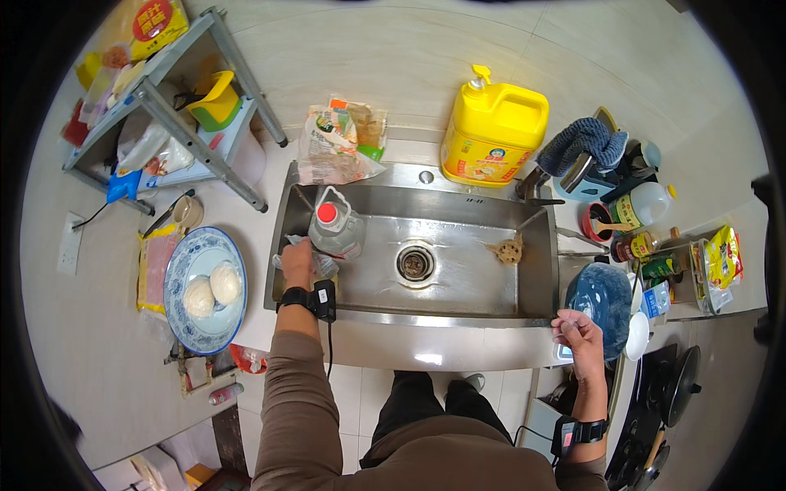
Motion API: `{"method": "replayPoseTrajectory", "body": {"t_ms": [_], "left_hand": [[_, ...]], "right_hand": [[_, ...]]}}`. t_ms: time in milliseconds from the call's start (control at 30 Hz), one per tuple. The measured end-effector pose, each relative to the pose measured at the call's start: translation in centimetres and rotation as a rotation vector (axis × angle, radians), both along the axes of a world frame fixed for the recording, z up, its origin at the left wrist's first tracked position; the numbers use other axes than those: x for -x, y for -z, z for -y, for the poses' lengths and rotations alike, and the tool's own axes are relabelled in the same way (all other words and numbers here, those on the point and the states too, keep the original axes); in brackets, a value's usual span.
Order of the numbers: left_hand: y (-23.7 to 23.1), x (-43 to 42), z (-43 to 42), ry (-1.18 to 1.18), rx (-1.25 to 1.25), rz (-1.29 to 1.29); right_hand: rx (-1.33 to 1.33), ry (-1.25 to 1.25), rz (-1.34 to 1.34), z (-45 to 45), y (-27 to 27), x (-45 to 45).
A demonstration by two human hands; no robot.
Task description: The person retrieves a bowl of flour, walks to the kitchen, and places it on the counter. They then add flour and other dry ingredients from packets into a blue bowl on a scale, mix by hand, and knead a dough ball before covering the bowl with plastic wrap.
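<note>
My left hand (298, 262) reaches into the left end of the stainless steel sink (466, 294). It grips a clear, crumpled plastic bag (324, 266); its fingertips are hidden. Right beside it stands a clear plastic jug (336, 230) with a red cap and a white handle. My right hand (578, 344) hangs over the counter's front edge at the right, fingers loosely curled, with nothing visible in it. Just past it is a blue bowl (599, 304), and a small device with a lit display (564, 352) is partly covered by the hand.
Left of the sink, a blue-and-white plate (206, 336) holds two wrapped dough balls (212, 288). A metal rack (196, 147) stands behind. A yellow detergent jug (494, 135) sits behind the sink, near the faucet (534, 184). A scrubber (508, 250) lies inside. Pans (680, 386) are at right.
</note>
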State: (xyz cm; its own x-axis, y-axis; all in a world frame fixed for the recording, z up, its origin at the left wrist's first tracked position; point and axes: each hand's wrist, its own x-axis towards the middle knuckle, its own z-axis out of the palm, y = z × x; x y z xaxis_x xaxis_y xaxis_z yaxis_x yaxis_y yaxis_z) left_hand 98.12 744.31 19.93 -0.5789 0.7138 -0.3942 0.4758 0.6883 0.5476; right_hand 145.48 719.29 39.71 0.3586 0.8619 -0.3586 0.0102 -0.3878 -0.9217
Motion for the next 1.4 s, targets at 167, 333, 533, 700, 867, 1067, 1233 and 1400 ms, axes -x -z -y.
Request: {"method": "replayPoseTrajectory", "body": {"t_ms": [167, 333, 533, 700, 867, 1067, 1233, 1400], "left_hand": [[-2.5, -0.5, 1.8, 0.075, 0.05, -0.318], [-7.5, -1.8, 6.3, 0.053, -0.301, -0.047], [-20.5, -13.1, 14.5, 0.115, -0.675, 0.767], [-29.0, -26.3, 21.5, 0.205, -0.631, 1.079], [-31.0, -39.5, 26.5, 0.38, -0.334, 1.369], [-30.4, -48.8, 27.1, 0.597, -0.06, 1.406], [-27.7, -49.5, 25.6, 0.707, -0.241, 1.152], [-21.9, -51.4, 23.6, 0.993, -0.328, 0.831]], "right_hand": [[0.009, -0.007, -0.018, 0.0, 0.1, -0.2], [-0.029, -0.11, -0.079, -0.6, 0.6, -0.7], [-0.136, -0.521, -0.043, -1.0, 2.4, -0.2], [-0.26, -0.661, -0.071, 1.0, 2.7, -2.4], [-0.513, -0.375, -0.443, 4.4, 2.3, -10.0], [-0.674, -0.056, -0.995, 9.5, 2.7, -18.8], [-0.498, 0.16, -0.707, 12.5, 3.6, -24.3], [-0.487, 0.303, -0.375, 14.0, 3.7, -27.3]]}}
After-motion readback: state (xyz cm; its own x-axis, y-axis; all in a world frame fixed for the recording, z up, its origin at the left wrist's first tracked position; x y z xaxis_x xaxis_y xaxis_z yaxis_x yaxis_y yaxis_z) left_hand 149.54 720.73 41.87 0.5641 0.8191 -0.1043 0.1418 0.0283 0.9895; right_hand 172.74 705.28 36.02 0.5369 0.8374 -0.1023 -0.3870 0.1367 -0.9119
